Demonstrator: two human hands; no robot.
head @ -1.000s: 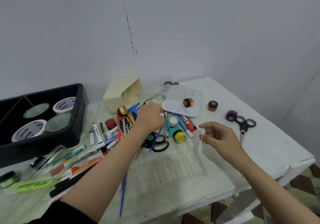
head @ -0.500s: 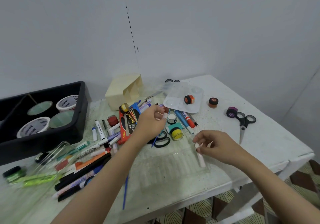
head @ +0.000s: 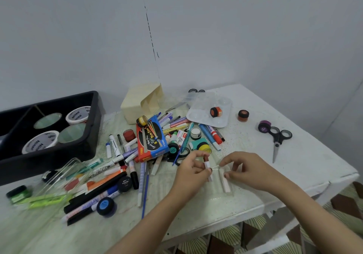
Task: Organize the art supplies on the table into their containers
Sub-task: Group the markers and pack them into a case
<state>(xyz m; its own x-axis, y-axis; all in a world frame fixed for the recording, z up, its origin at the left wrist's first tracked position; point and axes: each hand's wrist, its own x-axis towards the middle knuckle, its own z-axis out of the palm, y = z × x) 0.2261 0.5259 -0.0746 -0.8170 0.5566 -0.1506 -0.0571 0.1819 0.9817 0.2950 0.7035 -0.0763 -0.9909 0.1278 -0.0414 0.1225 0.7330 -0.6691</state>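
Casing step: left hand [head: 191,173] pinches a white stick [head: 207,164], right hand [head: 248,168] pinches the clear case [head: 230,188] beside it; next, probably, aligned insertion.

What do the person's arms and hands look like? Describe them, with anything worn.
Two bare arms come in from the bottom edge. The left arm and the right arm show no sleeve anywhere in view. The left hand and the right hand wear no gloves. No ring, watch, bracelet or marking shows on either. The fingernails look short and unpainted.
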